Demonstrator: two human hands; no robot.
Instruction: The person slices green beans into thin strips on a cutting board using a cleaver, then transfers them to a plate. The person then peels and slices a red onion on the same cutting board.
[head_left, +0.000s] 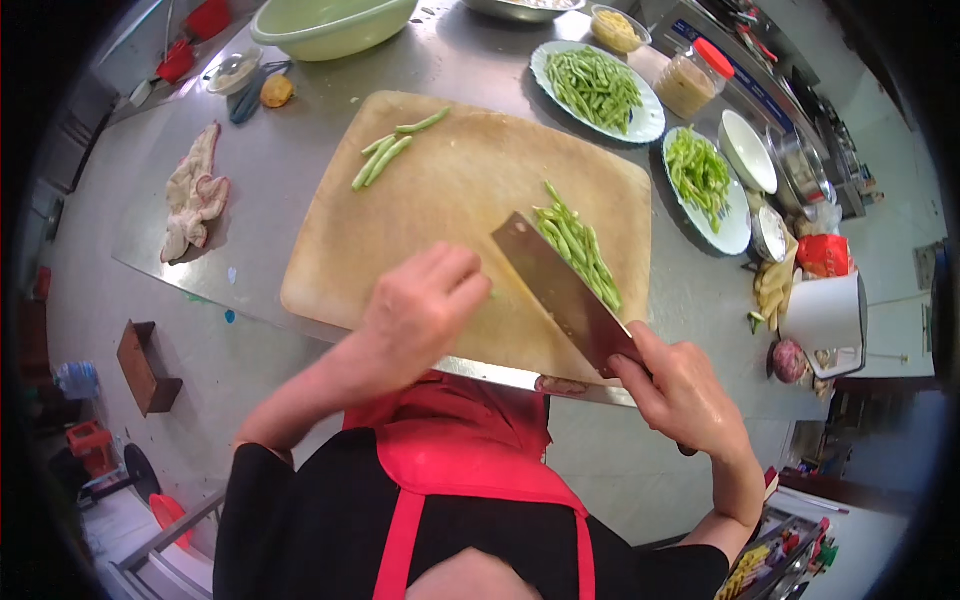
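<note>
My right hand (679, 390) grips the dark handle of a cleaver (570, 300), its broad blade slanting up and left over the wooden cutting board (450, 202). Along the blade's right side lies a pile of green beans (577, 247), partly covered by it. My left hand (427, 307) hovers over the near part of the board, left of the blade, fingers curled and blurred. A tiny green bit shows by its fingertips; whether the hand holds anything is hidden. Several whole green beans (386, 161) lie at the board's far left corner.
Beyond the board stand a plate of cut green beans (596, 90), a plate of sliced green peppers (701, 176), a red-lidded jar (694, 79) and a pale green basin (330, 30). A cloth glove (195, 195) lies left. A red onion (790, 361) sits by a white container (821, 322) at right.
</note>
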